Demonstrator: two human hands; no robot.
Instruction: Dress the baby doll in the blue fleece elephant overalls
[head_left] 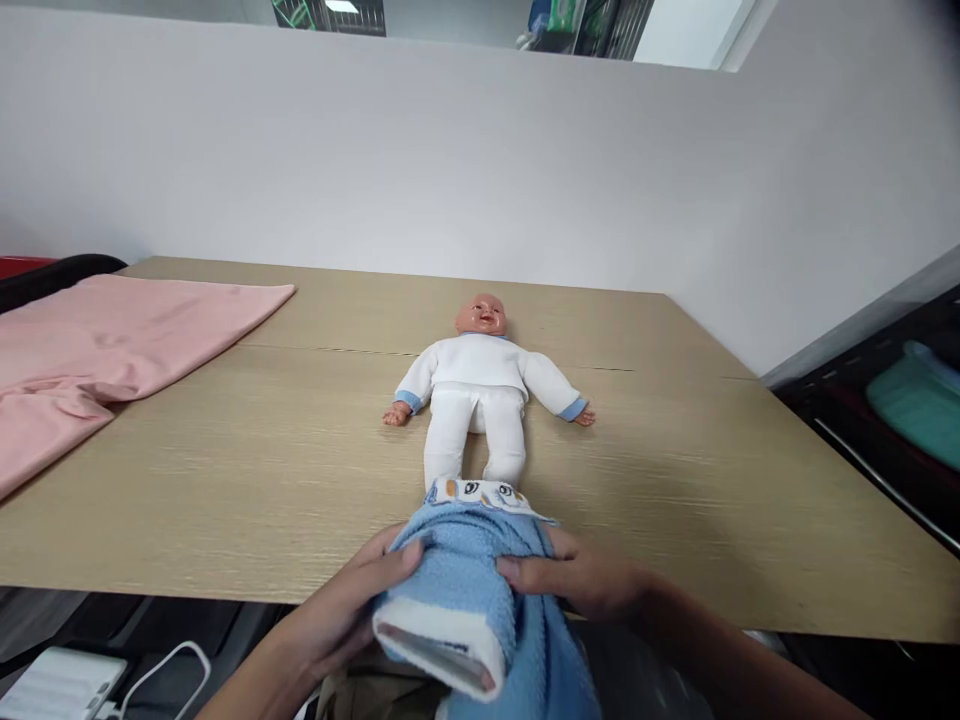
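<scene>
A baby doll (478,400) in a white suit with blue cuffs lies on its back on the wooden table (225,470), head toward the wall. A light blue fleece garment (469,570) with a white cuff and a printed white band covers the doll's feet at the table's near edge. My left hand (341,610) grips the garment's left side, fingers curled over the fabric. My right hand (577,575) holds its right side, thumb pressed on top.
A pink cloth (97,350) lies spread at the table's left end. A white wall stands behind the table. A dark rack with a teal item (915,400) is at the right. A white device with a cable (67,685) sits below the table's front left.
</scene>
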